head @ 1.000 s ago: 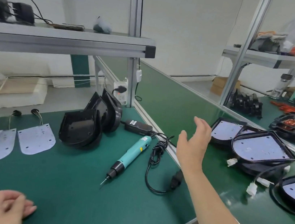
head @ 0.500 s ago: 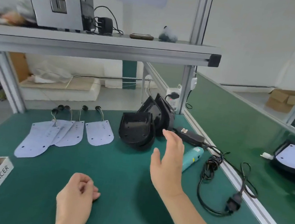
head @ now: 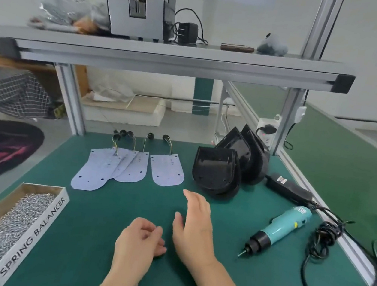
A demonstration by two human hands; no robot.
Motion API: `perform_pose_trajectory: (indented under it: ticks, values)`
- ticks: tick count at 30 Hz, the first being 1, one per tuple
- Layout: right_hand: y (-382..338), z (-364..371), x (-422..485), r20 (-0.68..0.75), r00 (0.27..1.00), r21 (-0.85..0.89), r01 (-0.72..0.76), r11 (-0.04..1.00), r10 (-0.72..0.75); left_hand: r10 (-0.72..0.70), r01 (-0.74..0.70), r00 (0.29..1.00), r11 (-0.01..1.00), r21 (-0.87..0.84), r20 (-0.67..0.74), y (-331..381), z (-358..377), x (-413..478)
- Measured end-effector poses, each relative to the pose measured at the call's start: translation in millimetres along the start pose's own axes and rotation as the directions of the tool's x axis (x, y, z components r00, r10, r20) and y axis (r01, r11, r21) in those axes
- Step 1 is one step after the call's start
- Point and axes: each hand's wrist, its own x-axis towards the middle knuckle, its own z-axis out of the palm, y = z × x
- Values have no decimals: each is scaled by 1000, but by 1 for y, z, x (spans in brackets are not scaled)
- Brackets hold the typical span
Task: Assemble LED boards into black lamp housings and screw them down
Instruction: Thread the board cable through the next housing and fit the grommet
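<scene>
LED boards point(head: 166, 172) lie flat in a row at the back of the green worktop point(head: 85, 249), several overlapping on the left, their wires trailing rearward. Just right of them, black lamp housings point(head: 216, 171) lean stacked together. The right hand point(head: 194, 228) hovers in front of both, grip wide, fingers straight, holding nothing. The left hand point(head: 139, 245) rests on the worktop, grip loosely curled, nothing visible in it. A teal electric screwdriver point(head: 279, 228) lies to the right, and a box of screws point(head: 34, 235) sits at the left.
</scene>
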Motion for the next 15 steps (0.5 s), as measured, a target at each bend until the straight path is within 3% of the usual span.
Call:
perform_pose_trajectory:
  ticks: [3,8,11,15]
  values:
    - [3,2,0,-2,1000,5,-27,1000,27,19,-20,1000,999,-36,-24,31,5,32]
    - [9,5,2,42,995,22,-94,995,93,67,-98,989,963,252,129,93,51,96]
    - [14,8,5,81,990,14,-119,993,118,110,-189,976,860,474,189,109,85,123]
    - [17,9,8,66,988,57,-141,988,137,55,-191,973,737,648,224,100,113,140]
